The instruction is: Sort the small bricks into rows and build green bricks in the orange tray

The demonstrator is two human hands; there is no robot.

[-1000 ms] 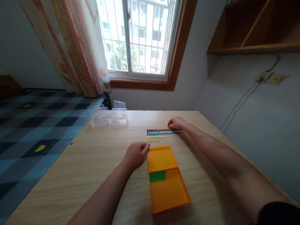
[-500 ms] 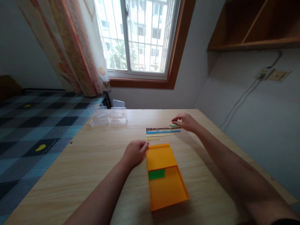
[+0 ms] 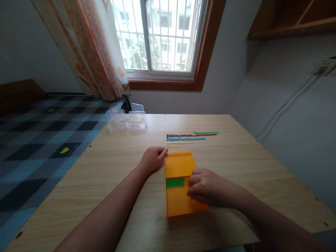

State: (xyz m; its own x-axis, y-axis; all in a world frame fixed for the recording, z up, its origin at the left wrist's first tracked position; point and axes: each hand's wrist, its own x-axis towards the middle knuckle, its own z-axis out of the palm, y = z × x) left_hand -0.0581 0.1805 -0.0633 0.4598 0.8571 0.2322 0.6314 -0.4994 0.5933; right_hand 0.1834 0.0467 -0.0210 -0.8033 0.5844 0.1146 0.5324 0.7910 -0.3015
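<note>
An orange two-part tray (image 3: 179,203) lies on the table in front of me, its far section smaller than its near one. Closed fingers of my left hand (image 3: 153,159) grip the tray's far left corner. A green block of small pieces (image 3: 175,182) fills the near section's upper left. Over that section's right side is my right hand (image 3: 203,185), fingers pinched together; anything between the fingertips is hidden. Beyond the tray run rows of tiny pieces: green (image 3: 206,132), brown (image 3: 180,135), blue (image 3: 186,139), pale (image 3: 180,142) and yellow (image 3: 173,146).
Two clear plastic boxes (image 3: 137,120) with raised lids stand at the table's far left. The wooden table (image 3: 131,224) meets a bed with a checked cover (image 3: 63,129) on the left. A cable (image 3: 286,99) hangs on the right wall below a shelf (image 3: 288,29).
My right hand has come back from the green row at the far right to the tray's near section. My left hand stays at the tray corner. The view has shifted slightly.
</note>
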